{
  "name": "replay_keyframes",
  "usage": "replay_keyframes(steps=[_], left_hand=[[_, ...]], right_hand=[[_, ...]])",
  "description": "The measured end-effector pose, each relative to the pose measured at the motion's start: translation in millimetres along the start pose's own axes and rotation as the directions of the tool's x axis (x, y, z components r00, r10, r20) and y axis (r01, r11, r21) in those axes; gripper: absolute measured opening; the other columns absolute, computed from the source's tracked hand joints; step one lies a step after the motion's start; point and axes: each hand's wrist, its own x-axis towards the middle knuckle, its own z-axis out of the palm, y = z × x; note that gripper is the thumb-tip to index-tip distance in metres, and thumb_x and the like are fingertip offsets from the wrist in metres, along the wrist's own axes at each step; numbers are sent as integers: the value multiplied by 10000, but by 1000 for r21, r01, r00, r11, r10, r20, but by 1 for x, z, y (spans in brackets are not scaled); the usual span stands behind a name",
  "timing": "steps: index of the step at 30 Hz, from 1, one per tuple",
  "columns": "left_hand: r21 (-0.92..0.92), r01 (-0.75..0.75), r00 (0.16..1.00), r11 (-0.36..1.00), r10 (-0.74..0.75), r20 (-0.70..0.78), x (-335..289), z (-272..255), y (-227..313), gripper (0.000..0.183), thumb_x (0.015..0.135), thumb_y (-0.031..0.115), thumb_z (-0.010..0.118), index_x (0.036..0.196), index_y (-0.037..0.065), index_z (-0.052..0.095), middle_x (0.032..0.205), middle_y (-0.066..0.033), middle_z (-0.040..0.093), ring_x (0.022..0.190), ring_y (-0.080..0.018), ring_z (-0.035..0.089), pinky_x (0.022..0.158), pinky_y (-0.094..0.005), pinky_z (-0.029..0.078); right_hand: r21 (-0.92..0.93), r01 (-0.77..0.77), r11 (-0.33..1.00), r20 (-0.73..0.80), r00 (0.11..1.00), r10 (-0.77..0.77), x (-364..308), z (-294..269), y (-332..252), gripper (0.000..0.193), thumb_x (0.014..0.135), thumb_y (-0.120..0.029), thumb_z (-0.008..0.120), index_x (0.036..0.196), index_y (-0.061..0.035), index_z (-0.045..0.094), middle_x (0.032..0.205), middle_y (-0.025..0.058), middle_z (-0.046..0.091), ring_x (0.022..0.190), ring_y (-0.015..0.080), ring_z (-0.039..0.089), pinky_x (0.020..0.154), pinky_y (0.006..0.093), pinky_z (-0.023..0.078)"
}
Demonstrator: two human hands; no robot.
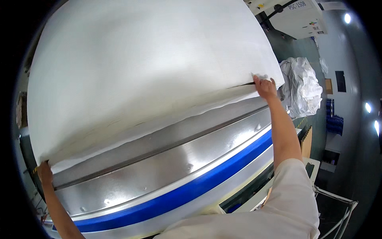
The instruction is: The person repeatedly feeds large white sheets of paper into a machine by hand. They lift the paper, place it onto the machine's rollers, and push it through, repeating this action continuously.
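Note:
A wide white sheet (151,51), cloth or paper I cannot tell, covers the broad bed in front of me. Its near edge is lifted in a long fold above a grey metal strip (171,129). At the far left end of that edge, my left hand (45,174) is closed on the sheet's near corner, with its fingertips partly hidden. My right hand (266,87) pinches the same edge near its right end, thumb and fingers curled around it. Between the hands the edge sags slightly, and a dark narrow gap shows beside my right fingers.
A shiny metal ledge (167,167) and a blue band (179,195) run along the machine's near side. Right of the bed lies a heap of crumpled white sheeting (301,87). A white machine cabinet (298,18) stands at the far right, and a metal frame (338,207) at the lower right.

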Motion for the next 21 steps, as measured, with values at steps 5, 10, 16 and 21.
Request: replay_keyframes(steps=[5, 10, 16, 21], left_hand=[[-384, 156, 986, 910, -123, 111, 19, -2, 23, 230, 918, 115, 433, 962, -8, 622, 898, -198, 639, 813, -368, 610, 718, -447, 477], [-253, 172, 985, 952, -166, 45, -15, 22, -17, 296, 924, 145, 382, 942, -19, 627, 890, -203, 641, 837, -383, 599, 721, -454, 442], [-11, 66, 989, 998, -64, 131, 3, -38, 33, 219, 840, 31, 487, 986, 60, 647, 937, -155, 650, 892, -326, 617, 751, -411, 502], [-9, 156, 973, 988, -152, 176, -26, -119, 34, 339, 870, 29, 426, 1125, 164, 603, 1069, -87, 638, 1019, -278, 578, 951, -393, 406]], right_hand=[[-239, 62, 969, 185, 983, -18, 16, 20, 125, 404, 935, -359, 374, 1114, -95, 621, 1131, 133, 612, 1094, 298, 560, 972, 425, 411], [-195, 34, 980, 418, 907, 52, 43, 28, 132, 374, 893, -258, 438, 1212, -101, 554, 1297, 73, 528, 1158, 290, 520, 979, 365, 426], [-201, -133, 970, 200, 964, 174, 15, 37, 175, 308, 866, -227, 522, 1160, -197, 607, 1117, 87, 636, 1005, 280, 611, 860, 400, 483], [-163, -12, 987, 174, 984, 41, 10, -21, 170, 345, 793, -141, 548, 1124, -188, 635, 1052, 123, 648, 983, 322, 606, 841, 405, 474]])
